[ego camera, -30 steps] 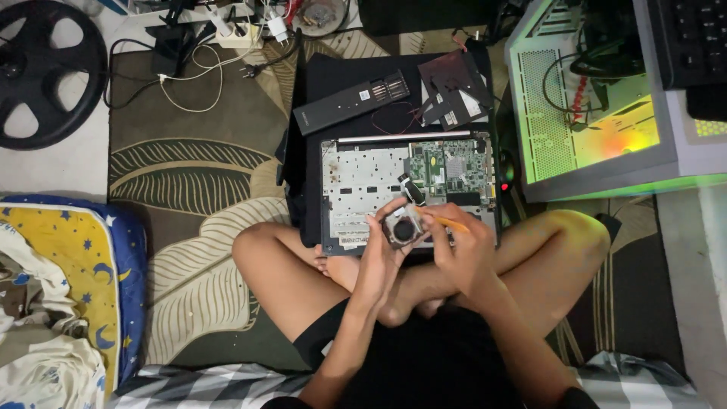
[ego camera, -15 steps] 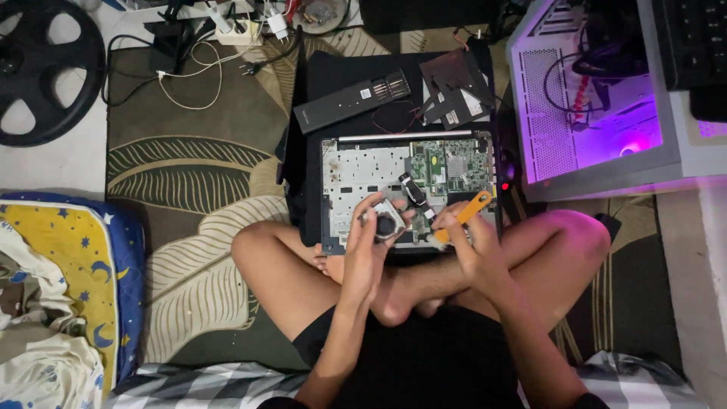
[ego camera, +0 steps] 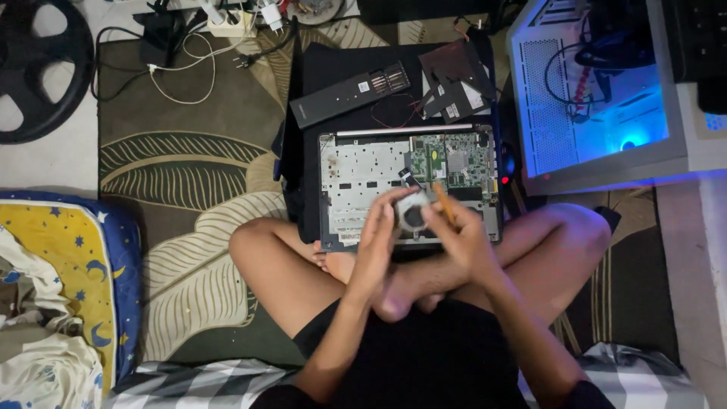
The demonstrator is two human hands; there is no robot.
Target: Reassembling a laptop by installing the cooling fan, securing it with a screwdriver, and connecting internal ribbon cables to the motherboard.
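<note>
On the leaf-patterned rug [ego camera: 189,174], above an opened laptop [ego camera: 363,182], left hand [ego camera: 379,235] and right hand [ego camera: 462,238] together grip a small round fan [ego camera: 413,214], the right also pinching an orange-handled screwdriver [ego camera: 444,203].

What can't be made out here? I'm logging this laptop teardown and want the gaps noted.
Head view only:
- Cooling fan: edges covered by left hand and right hand.
- Orange tool: tip hidden behind the right hand.
- Circuit board: parts too small to identify.
- Black wheel: cut off by the left edge.
</note>
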